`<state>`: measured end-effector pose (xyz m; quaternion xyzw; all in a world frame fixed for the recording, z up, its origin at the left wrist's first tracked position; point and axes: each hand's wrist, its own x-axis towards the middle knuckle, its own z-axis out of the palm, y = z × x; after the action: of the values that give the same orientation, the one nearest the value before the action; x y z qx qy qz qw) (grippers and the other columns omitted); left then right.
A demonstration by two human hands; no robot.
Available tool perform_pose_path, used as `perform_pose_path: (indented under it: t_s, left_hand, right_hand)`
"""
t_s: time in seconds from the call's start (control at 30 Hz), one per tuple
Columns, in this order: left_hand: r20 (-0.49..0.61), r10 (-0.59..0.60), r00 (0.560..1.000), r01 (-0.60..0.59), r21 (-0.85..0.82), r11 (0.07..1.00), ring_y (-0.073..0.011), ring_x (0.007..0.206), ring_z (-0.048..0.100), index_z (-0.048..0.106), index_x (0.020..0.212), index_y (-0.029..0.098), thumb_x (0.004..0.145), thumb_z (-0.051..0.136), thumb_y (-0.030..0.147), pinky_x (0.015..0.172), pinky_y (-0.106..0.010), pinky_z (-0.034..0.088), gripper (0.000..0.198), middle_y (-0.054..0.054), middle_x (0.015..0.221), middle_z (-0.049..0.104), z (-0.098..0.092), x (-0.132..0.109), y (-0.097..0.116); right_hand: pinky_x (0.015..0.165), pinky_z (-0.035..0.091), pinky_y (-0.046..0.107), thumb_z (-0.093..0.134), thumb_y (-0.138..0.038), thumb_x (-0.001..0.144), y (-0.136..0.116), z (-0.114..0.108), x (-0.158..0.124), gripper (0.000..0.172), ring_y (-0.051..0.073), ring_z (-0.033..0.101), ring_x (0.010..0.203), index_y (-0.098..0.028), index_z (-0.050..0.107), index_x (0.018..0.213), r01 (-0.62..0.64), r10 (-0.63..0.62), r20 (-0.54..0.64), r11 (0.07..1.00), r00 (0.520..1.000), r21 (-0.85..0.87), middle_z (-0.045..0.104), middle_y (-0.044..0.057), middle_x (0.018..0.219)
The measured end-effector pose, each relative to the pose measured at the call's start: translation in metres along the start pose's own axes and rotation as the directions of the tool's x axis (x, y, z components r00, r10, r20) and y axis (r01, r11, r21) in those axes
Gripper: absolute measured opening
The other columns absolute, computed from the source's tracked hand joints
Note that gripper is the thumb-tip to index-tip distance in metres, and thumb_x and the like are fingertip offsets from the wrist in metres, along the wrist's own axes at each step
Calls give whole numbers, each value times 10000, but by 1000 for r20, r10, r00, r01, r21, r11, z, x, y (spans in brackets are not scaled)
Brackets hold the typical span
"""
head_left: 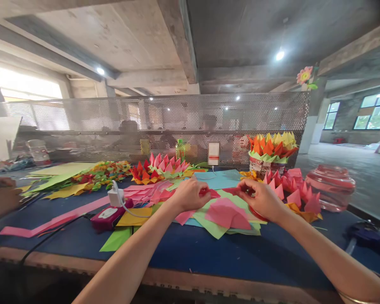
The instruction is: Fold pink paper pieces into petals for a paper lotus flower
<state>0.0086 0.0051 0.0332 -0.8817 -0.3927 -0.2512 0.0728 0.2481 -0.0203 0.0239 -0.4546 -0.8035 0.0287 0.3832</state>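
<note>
Two hands, your left hand (190, 194) and right hand (262, 199), pinch closed on red paper (213, 193) just behind the pink sheet (228, 213); seemingly mid-fold, next needs aligned edges.

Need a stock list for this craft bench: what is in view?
red paper piece: one, red, pinched between both hands
loose paper sheets: several, pink, green, blue, on the table under the hands
paper lotus: one, red and pink, behind the left hand
stacked lotus: one, orange, yellow, green, back right
folded petals: several, pink, right of the right hand
glass jar: one, clear pinkish, far right
charger plug: one, white, left of the sheets
table: one, blue top
mesh screen: one, grey, behind the table
left hand: one, bare, on the red paper piece
right hand: one, bare, on the red paper piece
</note>
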Motion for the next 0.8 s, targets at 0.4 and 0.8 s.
perform_pose_path:
  t_s: [0.4,0.8]
  left_hand:
    - [46,18,999,-19,38,999,-109,571,481,621,712,185,812,431,306,543,-218,284,247,-5,618,591,-2,2,5]
    - [230,72,970,-37,-152,988,-102,554,521,641,815,182,867,367,346,546,-210,332,324,-9,622,625,-10,1,8]
  right_hand:
    - [682,433,264,516,-301,840,-13,3,-8,133,151,578,742,-224,624,844,193,-195,-25,979,980,-62,654,3,754]
    - [668,447,270,527,-291,827,-13,4,-7,144,157,596,711,-229,657,821,135,-136,-12,991,991,-21,669,4,742]
